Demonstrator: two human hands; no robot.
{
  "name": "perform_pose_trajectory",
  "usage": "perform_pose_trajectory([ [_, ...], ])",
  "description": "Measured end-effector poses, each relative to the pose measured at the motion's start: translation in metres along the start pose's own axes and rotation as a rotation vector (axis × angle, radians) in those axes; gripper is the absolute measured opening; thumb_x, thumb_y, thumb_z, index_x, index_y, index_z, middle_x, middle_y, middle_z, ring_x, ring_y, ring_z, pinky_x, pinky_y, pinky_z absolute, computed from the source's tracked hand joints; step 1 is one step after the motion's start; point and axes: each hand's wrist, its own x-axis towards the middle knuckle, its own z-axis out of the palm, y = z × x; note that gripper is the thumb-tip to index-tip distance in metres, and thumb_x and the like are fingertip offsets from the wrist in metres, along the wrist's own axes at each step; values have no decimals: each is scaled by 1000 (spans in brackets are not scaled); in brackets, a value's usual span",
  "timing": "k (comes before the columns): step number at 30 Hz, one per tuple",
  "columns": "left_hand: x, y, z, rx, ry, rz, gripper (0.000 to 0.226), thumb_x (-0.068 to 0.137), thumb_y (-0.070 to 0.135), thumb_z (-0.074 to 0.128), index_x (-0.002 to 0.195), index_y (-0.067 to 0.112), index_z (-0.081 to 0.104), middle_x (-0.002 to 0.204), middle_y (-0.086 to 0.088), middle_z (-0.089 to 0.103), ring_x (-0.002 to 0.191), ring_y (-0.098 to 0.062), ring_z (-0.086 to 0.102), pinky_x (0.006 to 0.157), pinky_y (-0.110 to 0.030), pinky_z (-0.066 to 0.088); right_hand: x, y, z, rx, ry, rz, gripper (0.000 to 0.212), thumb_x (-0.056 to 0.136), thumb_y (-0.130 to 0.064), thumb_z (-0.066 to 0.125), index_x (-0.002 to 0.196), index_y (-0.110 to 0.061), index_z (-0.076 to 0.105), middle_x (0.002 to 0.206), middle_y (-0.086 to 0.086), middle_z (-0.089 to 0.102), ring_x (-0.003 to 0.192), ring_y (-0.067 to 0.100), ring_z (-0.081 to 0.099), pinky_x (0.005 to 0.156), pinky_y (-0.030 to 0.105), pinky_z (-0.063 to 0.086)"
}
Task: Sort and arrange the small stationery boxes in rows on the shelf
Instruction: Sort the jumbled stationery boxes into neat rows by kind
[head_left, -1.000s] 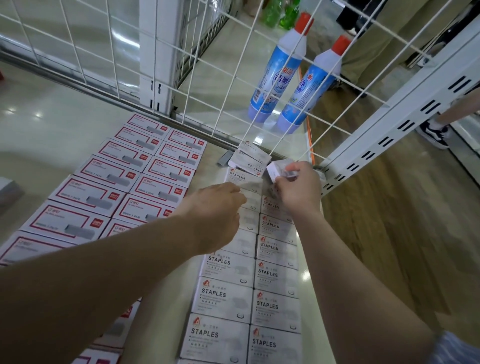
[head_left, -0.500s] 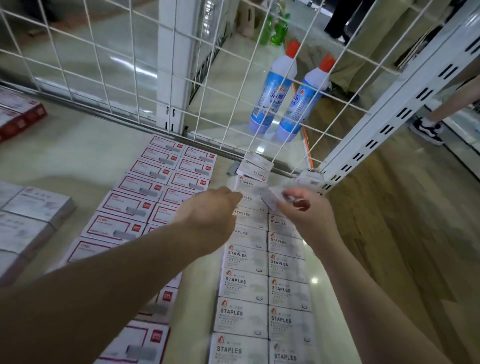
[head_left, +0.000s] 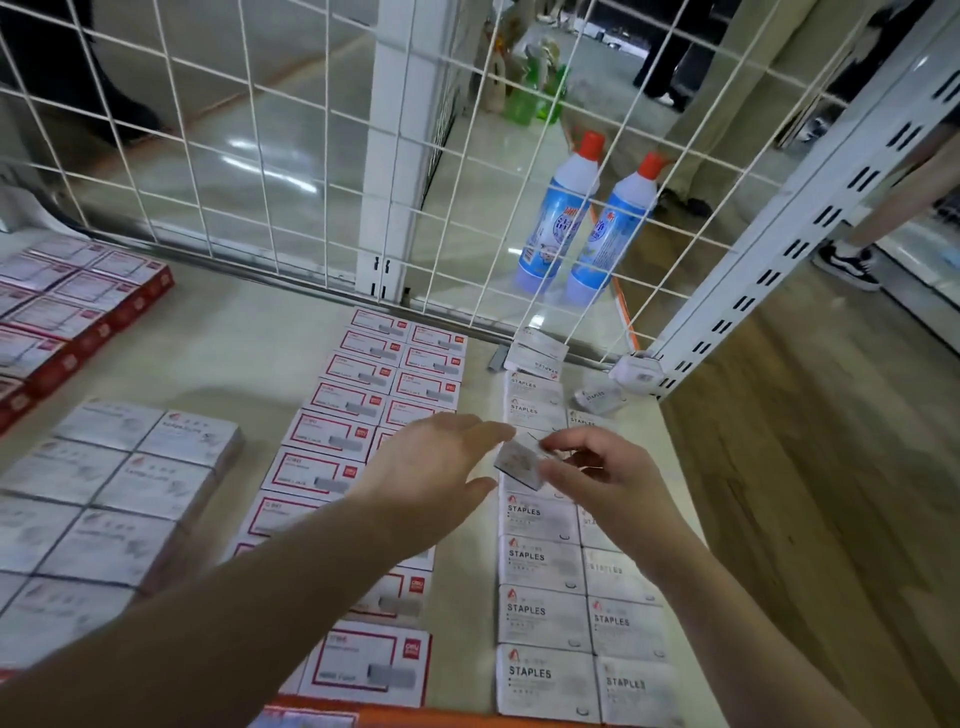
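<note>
My right hand (head_left: 605, 475) pinches a small white staples box (head_left: 521, 461) and holds it tilted above the two rows of white STAPLES boxes (head_left: 543, 616) at the shelf's right side. My left hand (head_left: 434, 470) hovers open just left of that box, fingers spread, almost touching it. Two rows of white boxes with red borders (head_left: 358, 400) lie left of the staples rows. Loose staples boxes (head_left: 597, 397) lie askew at the far end of the rows, one leaning at the wire grid (head_left: 535, 351).
Stacks of grey-white boxes (head_left: 119, 493) and red-sided boxes (head_left: 78, 306) fill the shelf's left. A white wire grid (head_left: 260, 171) closes the back. Beyond it stand two blue bottles (head_left: 587, 223). A white slotted upright (head_left: 795, 234) marks the right corner; a person's shoe (head_left: 849, 265) is behind it.
My right hand has pulled back from the far corner toward me with the small box. My left hand has opened and spread its fingers next to it. The view has tilted up.
</note>
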Motion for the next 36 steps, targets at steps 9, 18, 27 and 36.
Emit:
perform_pose_trajectory([
  [9,-3,-14,-6,72,58,56,39,95,39,44,132,26,44,131,7,52,117,-10,47,93,-22,38,-7,-6,9,93,-57,31,10,84,-19,64,93,-20,69,90,-2,69,76,4,59,69,16,48],
  [18,-5,-22,-2,-278,12,-307,28,96,38,41,106,21,61,97,6,63,67,-5,54,58,-20,52,-9,-1,27,-21,-91,26,49,78,-9,71,102,-45,51,102,-11,61,87,5,58,77,18,50],
  [27,-6,-18,4,-472,74,-448,31,97,33,40,88,13,61,85,-3,65,54,-8,48,47,-14,40,-9,-12,43,-115,106,-103,45,75,-16,76,103,-35,46,95,-19,56,87,3,54,72,8,43],
  [36,-14,-22,-1,-579,31,-379,34,94,23,52,127,20,52,120,8,61,95,-4,54,83,-17,49,-8,-17,43,-167,83,-130,47,78,-16,73,101,-46,45,96,-29,55,90,-7,52,75,5,41],
])
